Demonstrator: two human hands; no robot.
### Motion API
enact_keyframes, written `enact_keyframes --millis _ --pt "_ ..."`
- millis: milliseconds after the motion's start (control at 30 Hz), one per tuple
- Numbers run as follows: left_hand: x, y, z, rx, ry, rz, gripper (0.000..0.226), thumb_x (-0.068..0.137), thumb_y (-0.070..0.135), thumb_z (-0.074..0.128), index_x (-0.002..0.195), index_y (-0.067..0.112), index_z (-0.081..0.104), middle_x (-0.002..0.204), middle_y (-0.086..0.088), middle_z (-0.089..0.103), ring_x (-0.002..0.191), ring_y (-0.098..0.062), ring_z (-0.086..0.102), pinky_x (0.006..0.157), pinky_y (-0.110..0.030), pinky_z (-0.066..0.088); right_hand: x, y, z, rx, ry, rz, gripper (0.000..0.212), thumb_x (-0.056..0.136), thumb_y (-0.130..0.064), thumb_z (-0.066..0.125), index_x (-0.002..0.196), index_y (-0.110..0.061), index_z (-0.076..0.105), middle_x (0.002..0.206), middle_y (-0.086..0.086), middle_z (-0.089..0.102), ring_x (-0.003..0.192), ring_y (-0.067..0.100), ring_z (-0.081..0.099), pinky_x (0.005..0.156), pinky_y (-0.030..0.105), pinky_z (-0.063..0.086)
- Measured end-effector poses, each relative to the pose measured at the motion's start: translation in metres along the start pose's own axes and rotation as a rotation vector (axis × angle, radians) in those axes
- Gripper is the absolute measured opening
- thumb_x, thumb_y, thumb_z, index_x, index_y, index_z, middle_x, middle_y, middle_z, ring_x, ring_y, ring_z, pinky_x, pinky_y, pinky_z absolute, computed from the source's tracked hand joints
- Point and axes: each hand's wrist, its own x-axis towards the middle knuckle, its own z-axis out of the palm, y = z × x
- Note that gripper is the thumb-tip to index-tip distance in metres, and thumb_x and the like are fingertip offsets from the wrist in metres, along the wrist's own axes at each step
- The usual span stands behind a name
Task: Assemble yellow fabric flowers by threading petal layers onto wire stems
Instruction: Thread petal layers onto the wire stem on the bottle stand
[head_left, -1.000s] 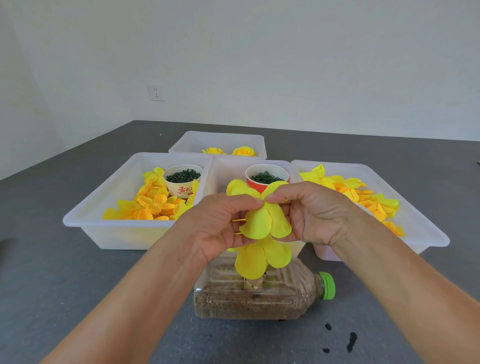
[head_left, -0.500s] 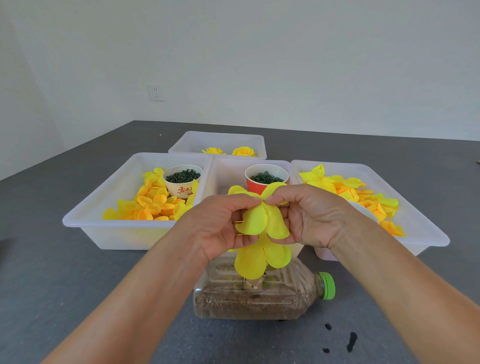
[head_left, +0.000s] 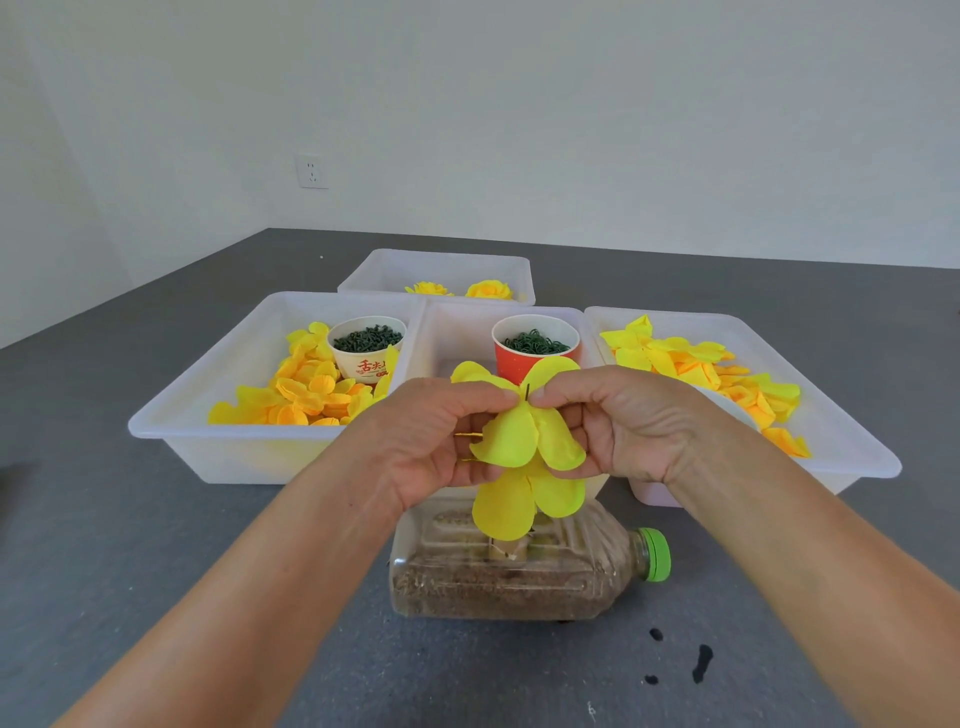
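Wire (head_left: 526, 391) pokes through the petals (head_left: 524, 441) both hands, left (head_left: 431, 441) and right (head_left: 618, 421), pinch; two flowers (head_left: 457, 289) finished in far tray (head_left: 363, 270), loose petals remain.

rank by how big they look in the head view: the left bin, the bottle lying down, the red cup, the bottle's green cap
1. left bin
2. bottle, though nearer the camera
3. red cup, partly hidden by petals
4. green cap
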Motion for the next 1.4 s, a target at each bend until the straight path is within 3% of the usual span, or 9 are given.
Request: enact_keyframes --millis 67,233,433,633,867,1000,1167,1267,1400 --pt "-0.001 -0.001 -0.002 0.021 0.003 0.013 0.003 0.083 0.013 0.062 0.086 0.012 0.062 0.061 -0.002 0.064 0.049 -0.012 0.059 0.046 -0.022 0.050 -0.001 0.000 -0.001 -0.026 0.008 -0.012 0.004 0.084 -0.011 0.060 0.085 -0.012 0.063 0.065 0.004 0.069 0.052 0.013 0.064 0.055 0.027 0.052" --pt "0.000 -0.005 -0.005 0.119 0.049 0.062 0.008 0.080 0.010 0.067 0.087 0.011 0.063 0.065 -0.002 0.068 0.053 -0.013 0.061 0.052 -0.024 0.051 -0.001 0.004 -0.002 -0.092 0.037 -0.030 0.019 0.083 -0.010 0.063 0.101 -0.006 0.063 0.076 0.008 0.070 0.060 0.017 0.067 0.072 0.037 0.054" --pt "0.002 -0.004 -0.007 0.151 0.073 0.060 0.011 0.079 0.011 0.069 0.089 0.008 0.064 0.069 -0.006 0.067 0.057 -0.018 0.059 0.052 -0.025 0.050 0.000 0.004 -0.002 -0.099 0.045 -0.025 0.009 0.083 -0.010 0.063 0.092 -0.009 0.064 0.069 0.005 0.070 0.056 0.015 0.066 0.066 0.032 0.053" --pt "0.003 -0.004 -0.008 0.156 0.072 0.042 0.008 0.078 0.010 0.069 0.085 0.008 0.064 0.067 -0.006 0.066 0.053 -0.016 0.057 0.050 -0.023 0.049 0.000 0.003 -0.003 -0.094 0.045 -0.034 0.009 0.083 -0.010 0.063 0.092 -0.010 0.064 0.073 0.006 0.070 0.060 0.016 0.065 0.070 0.034 0.052" --pt "0.001 -0.006 -0.010 0.300 0.067 0.054 0.010 0.072 0.006 0.073 0.074 0.014 0.067 0.060 0.003 0.064 0.059 -0.012 0.055 0.060 -0.025 0.044 0.005 0.001 -0.001 -0.074 0.018 -0.057 0.021 0.082 -0.002 0.061 0.102 -0.009 0.062 0.091 0.009 0.065 0.076 0.021 0.062 0.075 0.035 0.051" --pt "0.001 -0.003 -0.013 0.309 0.098 0.057 0.008 0.069 0.018 0.077 0.073 0.018 0.069 0.068 0.004 0.069 0.068 -0.014 0.058 0.064 -0.024 0.046 0.007 -0.002 0.000 -0.120 0.009 -0.067 0.013 0.082 0.000 0.061 0.092 -0.009 0.062 0.086 0.009 0.064 0.073 0.020 0.061 0.074 0.035 0.050" --pt "0.002 -0.004 -0.013 0.267 0.178 0.059 0.008 0.070 0.017 0.077 0.073 0.017 0.070 0.069 0.002 0.070 0.067 -0.014 0.061 0.068 -0.027 0.046 0.009 -0.002 -0.002 -0.186 0.011 -0.066 0.030 0.083 0.000 0.061 0.112 -0.005 0.059 0.096 0.013 0.062 0.077 0.021 0.060 0.071 0.033 0.050" --pt "0.002 -0.008 -0.013 0.291 0.207 0.051 0.027 0.067 0.014 0.078 0.092 0.010 0.068 0.080 -0.002 0.070 0.077 -0.016 0.061 0.076 -0.030 0.047 0.010 0.000 -0.003 -0.210 0.020 -0.065 0.019 0.082 0.000 0.063 0.099 -0.007 0.061 0.092 0.011 0.063 0.076 0.020 0.061 0.071 0.032 0.051" --pt "0.001 -0.008 -0.011 0.345 0.195 0.060 0.017 0.068 0.010 0.078 0.083 0.009 0.069 0.075 -0.002 0.068 0.076 -0.016 0.060 0.078 -0.030 0.044 0.012 0.003 -0.005 -0.241 0.042 -0.061 0.013 0.078 0.000 0.068 0.084 -0.011 0.063 0.078 0.005 0.066 0.069 0.017 0.062 0.066 0.029 0.051"
